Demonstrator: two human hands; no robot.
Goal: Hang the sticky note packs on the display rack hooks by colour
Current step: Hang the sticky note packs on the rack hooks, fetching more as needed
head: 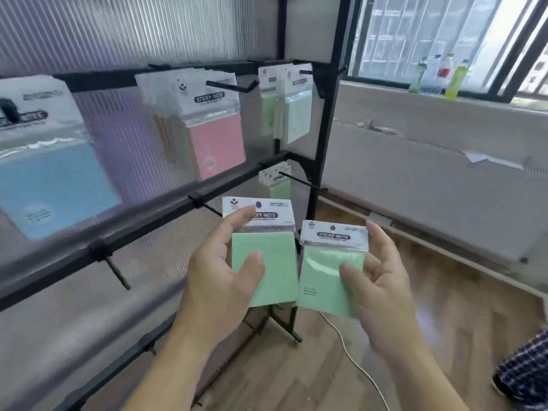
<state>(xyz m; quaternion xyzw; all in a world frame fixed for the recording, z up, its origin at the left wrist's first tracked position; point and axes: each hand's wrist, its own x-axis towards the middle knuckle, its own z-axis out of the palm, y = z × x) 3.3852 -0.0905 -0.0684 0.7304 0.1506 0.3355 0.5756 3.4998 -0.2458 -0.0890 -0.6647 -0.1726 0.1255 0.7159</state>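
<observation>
My left hand (221, 280) grips a green sticky note pack (268, 262), thumb on its front and fingers behind its white header. My right hand (376, 280) holds a second green pack (329, 280) the same way, just right of the first. Both are in front of the black display rack (166, 200). On the top rail hang a blue pack (50, 185), a bunch with a pink pack (213, 146) in front, and pale green packs (292, 114). More green packs (274, 183) hang on the lower rail's right hook.
Bare hooks (118, 274) stick out of the lower rail at left and centre. A white cable (355, 366) runs over the wooden floor. Bottles (439, 75) stand on the window sill at right. A checked sleeve (525, 369) shows at the lower right edge.
</observation>
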